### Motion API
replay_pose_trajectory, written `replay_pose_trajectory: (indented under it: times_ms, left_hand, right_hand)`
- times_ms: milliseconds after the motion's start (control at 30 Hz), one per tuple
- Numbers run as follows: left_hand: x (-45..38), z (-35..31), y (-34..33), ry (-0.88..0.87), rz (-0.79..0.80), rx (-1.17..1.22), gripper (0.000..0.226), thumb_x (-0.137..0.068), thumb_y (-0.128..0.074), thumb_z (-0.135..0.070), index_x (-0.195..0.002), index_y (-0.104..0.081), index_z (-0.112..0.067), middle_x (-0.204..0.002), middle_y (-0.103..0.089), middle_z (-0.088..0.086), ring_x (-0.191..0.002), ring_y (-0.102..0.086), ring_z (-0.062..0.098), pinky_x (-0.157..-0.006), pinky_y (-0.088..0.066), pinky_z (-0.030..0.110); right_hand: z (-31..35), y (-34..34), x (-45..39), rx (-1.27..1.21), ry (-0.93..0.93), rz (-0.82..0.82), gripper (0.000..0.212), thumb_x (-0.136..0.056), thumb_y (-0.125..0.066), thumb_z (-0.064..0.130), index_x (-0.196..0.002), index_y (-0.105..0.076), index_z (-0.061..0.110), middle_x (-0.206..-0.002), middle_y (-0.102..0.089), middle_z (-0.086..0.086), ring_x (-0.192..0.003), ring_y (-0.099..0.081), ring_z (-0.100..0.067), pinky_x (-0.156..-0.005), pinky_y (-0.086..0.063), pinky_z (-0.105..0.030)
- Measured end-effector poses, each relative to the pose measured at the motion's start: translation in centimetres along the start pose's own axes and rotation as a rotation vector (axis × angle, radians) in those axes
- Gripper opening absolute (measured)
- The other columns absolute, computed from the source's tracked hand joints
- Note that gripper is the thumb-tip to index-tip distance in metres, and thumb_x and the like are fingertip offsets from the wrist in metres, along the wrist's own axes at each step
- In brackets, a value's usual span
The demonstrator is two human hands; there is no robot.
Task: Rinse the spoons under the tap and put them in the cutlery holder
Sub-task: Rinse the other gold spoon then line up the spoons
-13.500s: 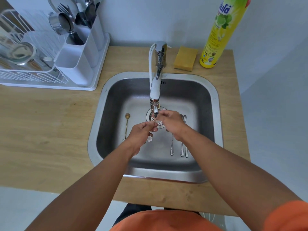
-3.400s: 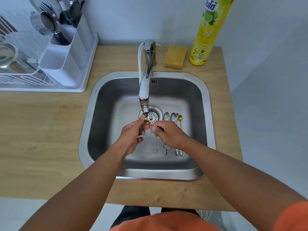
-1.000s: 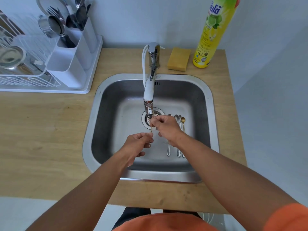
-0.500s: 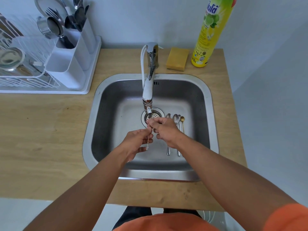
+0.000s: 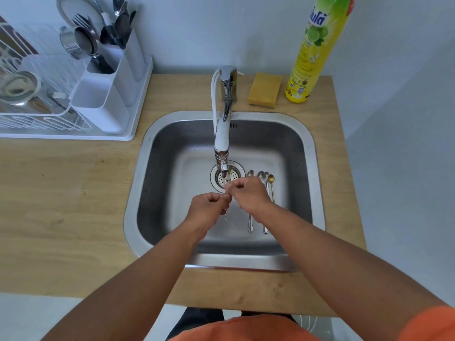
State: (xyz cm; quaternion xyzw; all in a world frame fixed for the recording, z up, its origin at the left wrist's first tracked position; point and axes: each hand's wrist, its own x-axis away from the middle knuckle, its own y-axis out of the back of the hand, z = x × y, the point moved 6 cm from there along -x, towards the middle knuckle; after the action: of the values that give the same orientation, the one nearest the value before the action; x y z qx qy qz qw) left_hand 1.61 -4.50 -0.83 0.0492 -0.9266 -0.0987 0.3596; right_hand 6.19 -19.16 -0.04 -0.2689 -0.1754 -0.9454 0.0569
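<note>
Under the tap (image 5: 222,134), slim gold spoon (image 5: 229,174) pinched by left hand (image 5: 209,210), right hand (image 5: 247,193)

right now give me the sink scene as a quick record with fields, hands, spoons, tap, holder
left hand: grip shut on the handle end of the held spoon
right hand: pinching the same spoon higher up
held spoon: bowl under the tap spout, above the drain
spoons in sink: lying to the right of the drain, one gold
cutlery holder: on the counter's back left, already holding cutlery
sponge: behind the sink
</note>
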Motion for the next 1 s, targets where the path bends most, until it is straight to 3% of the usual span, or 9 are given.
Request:
replay_pose_trajectory:
  times_ms: [67, 167, 300, 400, 467, 600, 700, 800, 1000]
  left_hand:
    - [0.1, 0.5, -0.6, 0.027, 0.033, -0.012, 0.022, -0.09, -0.08, -0.039, -0.088, -0.077, -0.017, -0.081, -0.078, -0.004, -0.063, -0.069, 0.003, -0.053, -0.051, 0.018]
    - [0.1, 1.8, -1.0, 0.075, 0.092, -0.091, 0.026, -0.093, -0.074, -0.044, -0.096, -0.076, -0.018, -0.09, -0.08, -0.004, -0.077, -0.071, 0.012, -0.063, -0.05, 0.028]
    - [-0.7, 3.9, 0.1, 0.131, 0.099, -0.183, 0.021, -0.095, -0.072, -0.039, -0.095, -0.075, -0.018, -0.093, -0.081, 0.0, -0.068, -0.062, 0.014, -0.056, -0.043, 0.023]
    - [-1.3, 4.4, 1.4, 0.112, 0.08, -0.283, 0.019, -0.095, -0.071, -0.037, -0.088, -0.075, -0.02, -0.087, -0.079, -0.001, -0.065, -0.059, 0.015, -0.049, -0.039, 0.019]
    - [-1.5, 4.3, 2.2, 0.064, 0.072, -0.358, 0.021, -0.094, -0.071, -0.039, -0.084, -0.075, -0.022, -0.084, -0.077, -0.003, -0.068, -0.061, 0.015, -0.051, -0.04, 0.021]
    - [-1.9, 4.1, 3.2, 0.007, 0.062, -0.45, 0.02, -0.092, -0.073, -0.041, -0.082, -0.076, -0.024, -0.085, -0.075, -0.002, -0.072, -0.062, 0.017, -0.065, -0.05, 0.029]
    - [-2.0, 4.4, 3.6, -0.011, 0.061, -0.467, 0.02, -0.09, -0.075, -0.04, -0.078, -0.075, -0.024, -0.086, -0.076, -0.001, -0.073, -0.063, 0.017, -0.078, -0.056, 0.033]
    - [-2.0, 4.7, 3.8, -0.013, 0.061, -0.451, 0.021, -0.09, -0.075, -0.041, -0.081, -0.075, -0.023, -0.088, -0.077, 0.001, -0.073, -0.063, 0.018, -0.08, -0.058, 0.035]
    - [-1.6, 4.6, 4.0, 0.016, 0.05, -0.442, 0.024, -0.087, -0.076, -0.046, -0.085, -0.075, -0.022, -0.091, -0.077, 0.001, -0.074, -0.065, 0.019, -0.079, -0.059, 0.037]
  right_hand:
    - [-0.2, 0.8, 0.0, 0.056, -0.019, -0.033, 0.024, -0.095, -0.068, 0.014, -0.074, -0.078, 0.017, -0.097, -0.08, 0.006, -0.093, -0.07, -0.008, -0.072, -0.049, -0.022]
    - [-1.0, 2.7, 0.0, 0.176, -0.059, -0.12, 0.022, -0.097, -0.066, 0.019, -0.081, -0.08, 0.013, -0.094, -0.078, 0.001, -0.09, -0.07, -0.016, -0.076, -0.051, -0.027]
    - [-2.2, 5.8, -0.7, 0.362, -0.15, -0.276, 0.027, -0.1, -0.059, 0.022, -0.092, -0.078, 0.004, -0.096, -0.075, -0.015, -0.092, -0.071, -0.031, -0.071, -0.05, -0.027]
    - [-3.5, 7.5, -0.9, 0.449, -0.214, -0.323, 0.023, -0.098, -0.059, 0.011, -0.084, -0.072, 0.0, -0.097, -0.074, -0.02, -0.087, -0.07, -0.033, -0.067, -0.047, -0.027]
    - [-4.3, 8.1, -0.9, 0.504, -0.247, -0.341, 0.021, -0.097, -0.06, 0.005, -0.081, -0.071, 0.0, -0.096, -0.075, -0.02, -0.083, -0.071, -0.032, -0.065, -0.05, -0.029]
    - [-4.6, 7.6, -1.0, 0.591, -0.257, -0.337, 0.011, -0.094, -0.062, 0.0, -0.093, -0.072, -0.001, -0.102, -0.074, -0.021, -0.093, -0.073, -0.036, -0.067, -0.05, -0.028]
    - [-4.7, 7.0, -1.0, 0.643, -0.262, -0.323, 0.015, -0.093, -0.06, -0.003, -0.102, -0.072, -0.001, -0.108, -0.073, -0.021, -0.1, -0.072, -0.038, -0.073, -0.056, -0.033]
    - [-5.3, 7.0, -1.0, 0.677, -0.269, -0.312, 0.015, -0.092, -0.061, -0.003, -0.102, -0.072, 0.0, -0.107, -0.073, -0.02, -0.098, -0.073, -0.037, -0.08, -0.062, -0.038]
    - [-5.5, 7.5, -1.1, 0.745, -0.261, -0.324, 0.021, -0.095, -0.057, -0.003, -0.11, -0.071, -0.001, -0.115, -0.072, -0.022, -0.106, -0.072, -0.039, -0.083, -0.06, -0.04]
